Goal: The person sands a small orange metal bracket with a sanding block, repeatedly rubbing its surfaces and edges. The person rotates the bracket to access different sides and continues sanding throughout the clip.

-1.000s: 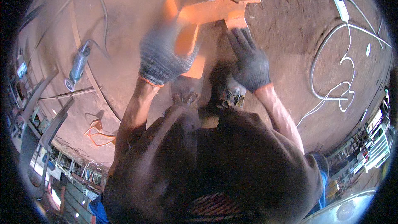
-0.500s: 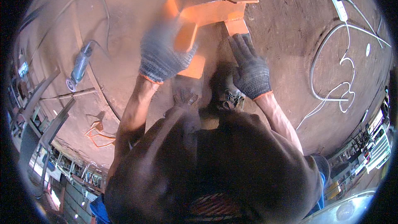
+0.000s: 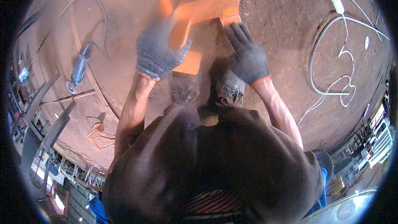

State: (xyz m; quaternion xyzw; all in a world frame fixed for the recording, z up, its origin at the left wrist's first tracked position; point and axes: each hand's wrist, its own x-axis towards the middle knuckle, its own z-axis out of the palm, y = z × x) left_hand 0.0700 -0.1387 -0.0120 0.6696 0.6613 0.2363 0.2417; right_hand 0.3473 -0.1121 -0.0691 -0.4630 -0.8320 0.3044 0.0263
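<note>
An orange painted metal bracket (image 3: 207, 9) with bent end plates lies ahead of my feet. My left hand (image 3: 159, 54), in a grey knit glove with an orange cuff, is wrapped round its left end plate; the fingers there are blurred. A lower orange plate (image 3: 188, 63) shows beside this hand, near my left shoe. On the right, my gloved right hand (image 3: 248, 58) rests stretched fingers on the bracket's lower right tab (image 3: 229, 19). Its thumb cannot be made out.
An angle grinder (image 3: 79, 67) with its cord lies on the brown ground at left, near dark metal bars (image 3: 58, 126). An orange frame-like piece (image 3: 98, 135) lies behind it. On the right are a white power strip (image 3: 336, 1) and a looped pale cable (image 3: 311, 64).
My right hand has moved forward, and its fingers now reach farther over the tab. The left end plate appears turned more edge-on in my left hand. The whole view has shifted slightly.
</note>
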